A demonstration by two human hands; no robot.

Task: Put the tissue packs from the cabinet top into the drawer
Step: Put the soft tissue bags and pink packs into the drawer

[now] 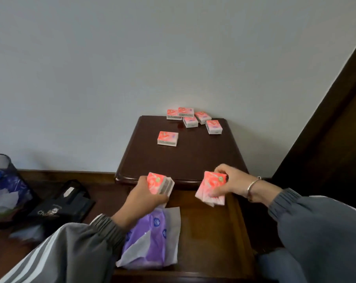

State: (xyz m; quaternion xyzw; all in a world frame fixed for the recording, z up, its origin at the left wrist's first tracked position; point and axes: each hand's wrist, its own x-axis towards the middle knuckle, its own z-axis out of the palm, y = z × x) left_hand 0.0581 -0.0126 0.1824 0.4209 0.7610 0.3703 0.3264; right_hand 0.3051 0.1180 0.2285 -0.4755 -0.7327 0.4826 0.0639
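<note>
Several pink tissue packs lie on the dark wooden cabinet top: a cluster at the back by the wall and a single pack nearer the middle. My left hand grips pink tissue packs over the open drawer, just below the cabinet's front edge. My right hand holds more pink packs over the drawer's right part. How many packs each hand holds is unclear.
A purple and white soft package lies in the drawer's left part. On the floor at left are a dark bag and a mesh bin. Dark wood furniture rises at right. A pale wall stands behind the cabinet.
</note>
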